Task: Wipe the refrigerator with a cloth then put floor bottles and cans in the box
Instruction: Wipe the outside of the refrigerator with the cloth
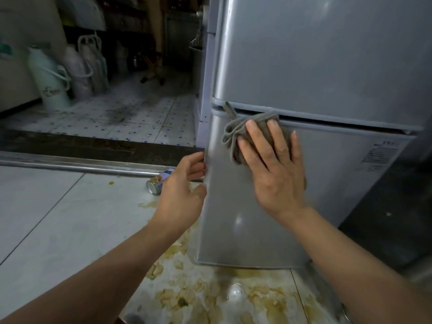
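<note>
Wiping step by the look of it. Right hand (271, 164) spread wide and flat, pinning a bunched grey cloth (233, 134) against the refrigerator (327, 66), right at the top of the lower door just under the seam between the two doors. One tail of the cloth poking up into that seam. Left hand (184, 190) hooked round the left edge of the lower door, fingers curled on the edge, holding nothing else.

Cloth looks soft and floppy, probably prone to bunching up, so best handled with a flat palm over the wad rather than a pinch. Door skin smooth and glossy, likely slippery under it.

One can (160, 182) lying on its side on the floor, just left of the refrigerator's bottom corner, partly hidden behind the left hand. Probably light, thin-walled, easy to dent and apt to roll; best grabbed round the middle. Yellowish sticky-looking spill (210, 298) on the floor in front of the refrigerator. No box in view.
</note>
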